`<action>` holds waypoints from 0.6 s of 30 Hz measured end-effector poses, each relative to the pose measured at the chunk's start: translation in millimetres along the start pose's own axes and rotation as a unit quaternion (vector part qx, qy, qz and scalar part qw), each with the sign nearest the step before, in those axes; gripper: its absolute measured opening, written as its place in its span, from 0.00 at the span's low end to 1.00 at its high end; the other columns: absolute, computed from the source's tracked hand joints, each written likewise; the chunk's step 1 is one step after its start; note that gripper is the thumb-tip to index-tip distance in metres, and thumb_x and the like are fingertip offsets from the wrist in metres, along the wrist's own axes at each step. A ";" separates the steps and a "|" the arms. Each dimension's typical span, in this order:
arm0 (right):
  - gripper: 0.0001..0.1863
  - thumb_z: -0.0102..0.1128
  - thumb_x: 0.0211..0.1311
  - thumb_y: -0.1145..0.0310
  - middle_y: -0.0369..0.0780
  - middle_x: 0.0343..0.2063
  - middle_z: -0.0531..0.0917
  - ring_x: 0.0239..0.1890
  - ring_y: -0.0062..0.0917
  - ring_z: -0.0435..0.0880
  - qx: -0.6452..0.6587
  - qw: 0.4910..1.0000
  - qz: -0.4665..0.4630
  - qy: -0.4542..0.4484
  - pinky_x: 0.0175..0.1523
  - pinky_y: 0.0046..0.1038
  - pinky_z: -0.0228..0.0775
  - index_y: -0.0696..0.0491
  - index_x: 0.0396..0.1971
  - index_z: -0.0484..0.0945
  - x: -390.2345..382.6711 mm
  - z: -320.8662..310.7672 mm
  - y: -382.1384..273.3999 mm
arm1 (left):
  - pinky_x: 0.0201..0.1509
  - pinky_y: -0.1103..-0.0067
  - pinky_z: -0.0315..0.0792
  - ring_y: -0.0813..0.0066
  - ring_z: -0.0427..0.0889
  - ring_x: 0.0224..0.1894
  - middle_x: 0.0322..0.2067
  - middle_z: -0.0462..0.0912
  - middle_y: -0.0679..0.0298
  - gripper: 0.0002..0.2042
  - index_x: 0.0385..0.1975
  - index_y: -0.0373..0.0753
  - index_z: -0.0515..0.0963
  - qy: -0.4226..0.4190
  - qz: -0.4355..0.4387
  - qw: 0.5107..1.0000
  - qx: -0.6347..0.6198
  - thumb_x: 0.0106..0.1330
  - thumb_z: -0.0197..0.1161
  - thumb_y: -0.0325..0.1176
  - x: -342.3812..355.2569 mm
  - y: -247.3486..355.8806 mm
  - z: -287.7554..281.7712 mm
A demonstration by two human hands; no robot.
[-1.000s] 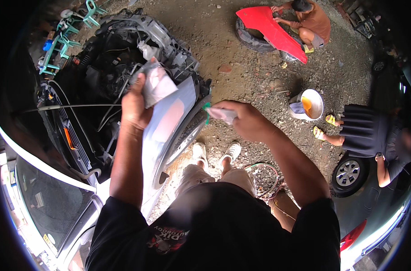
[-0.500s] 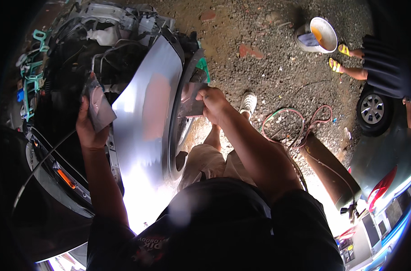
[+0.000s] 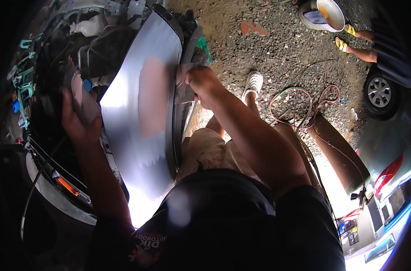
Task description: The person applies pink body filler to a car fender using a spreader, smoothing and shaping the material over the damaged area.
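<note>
A silver-grey car fender (image 3: 126, 88) lies before me, with a long patch of pinkish filler (image 3: 153, 97) spread along it. Over the engine bay, my left hand (image 3: 82, 128) is closed round a thin flat plate (image 3: 89, 110) that carries a lump of pinkish putty (image 3: 77, 86). My right hand (image 3: 204, 86) grips a wide, flat spreader (image 3: 183, 92) at the fender's right edge, beside the filler patch. Pink residue shows on the spreader's face. Whether its edge touches the fender, I cannot tell.
The open engine bay (image 3: 90, 27) holds exposed parts and hoses. On the gravel (image 3: 286, 58) are a bucket (image 3: 308, 20), coiled hoses (image 3: 300, 88) and a gas cylinder (image 3: 341, 153). Another person's feet in yellow sandals (image 3: 341, 44) stand near a car wheel (image 3: 379, 92).
The view has shifted, so the fender and bucket sit higher in it. My left hand with the plate has moved left, away from the fender. My right hand still holds the spreader by the fender's edge.
</note>
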State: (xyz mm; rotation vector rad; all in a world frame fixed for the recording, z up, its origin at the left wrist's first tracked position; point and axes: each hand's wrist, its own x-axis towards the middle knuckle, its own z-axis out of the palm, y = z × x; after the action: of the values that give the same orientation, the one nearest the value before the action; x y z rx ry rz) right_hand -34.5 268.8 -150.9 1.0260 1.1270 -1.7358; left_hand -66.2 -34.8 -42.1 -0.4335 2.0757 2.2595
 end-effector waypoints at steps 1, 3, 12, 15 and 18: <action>0.11 0.56 0.61 0.70 0.44 0.38 0.81 0.39 0.35 0.81 -0.007 1.000 -0.009 0.004 0.44 0.41 0.74 0.56 0.42 0.79 1.9 1.8 0.6 | 0.53 0.76 0.78 0.70 0.81 0.54 0.54 0.80 0.59 0.21 0.65 0.38 0.71 -0.007 -0.001 1.000 -0.014 0.81 0.49 0.44 0.0 -0.3 2.8; 0.12 0.54 0.68 0.66 0.46 0.40 0.82 0.44 0.37 0.82 -0.022 0.999 -0.028 0.012 0.46 0.42 0.76 0.58 0.40 0.82 8.7 5.4 4.1 | 0.55 0.75 0.77 0.70 0.81 0.55 0.54 0.81 0.59 0.21 0.65 0.37 0.71 -0.077 -0.098 0.973 -0.192 0.81 0.49 0.43 4.6 9.6 9.3; 0.20 0.47 0.75 0.59 0.50 0.42 0.82 0.41 0.36 0.84 -0.078 0.996 -0.040 0.011 0.44 0.38 0.78 0.62 0.47 0.79 4.0 21.6 -9.2 | 0.53 0.74 0.77 0.69 0.82 0.50 0.55 0.80 0.56 0.20 0.64 0.35 0.71 0.074 -0.013 0.996 -0.045 0.77 0.53 0.39 -4.5 -1.7 17.7; 0.11 0.56 0.56 0.72 0.47 0.35 0.82 0.36 0.35 0.83 -0.057 0.995 -0.076 -0.012 0.37 0.36 0.78 0.59 0.39 0.80 13.8 18.3 -6.5 | 0.59 0.67 0.77 0.61 0.78 0.58 0.62 0.74 0.49 0.30 0.69 0.32 0.63 0.005 0.004 0.999 -0.046 0.67 0.63 0.26 1.8 -8.2 -14.6; 0.13 0.57 0.55 0.73 0.45 0.34 0.81 0.36 0.34 0.83 -0.112 0.991 -0.069 -0.011 0.38 0.36 0.77 0.59 0.40 0.79 -11.7 18.5 -21.3 | 0.52 0.75 0.77 0.70 0.81 0.51 0.54 0.80 0.56 0.22 0.65 0.35 0.70 0.067 -0.021 0.996 -0.048 0.77 0.53 0.40 -6.3 -0.9 12.7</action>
State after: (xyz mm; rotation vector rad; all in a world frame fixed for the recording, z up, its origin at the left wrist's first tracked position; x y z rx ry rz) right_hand -53.7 259.5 -129.1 0.8057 1.3718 -1.6758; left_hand -62.2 -21.3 -40.7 -0.6445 1.9999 2.3760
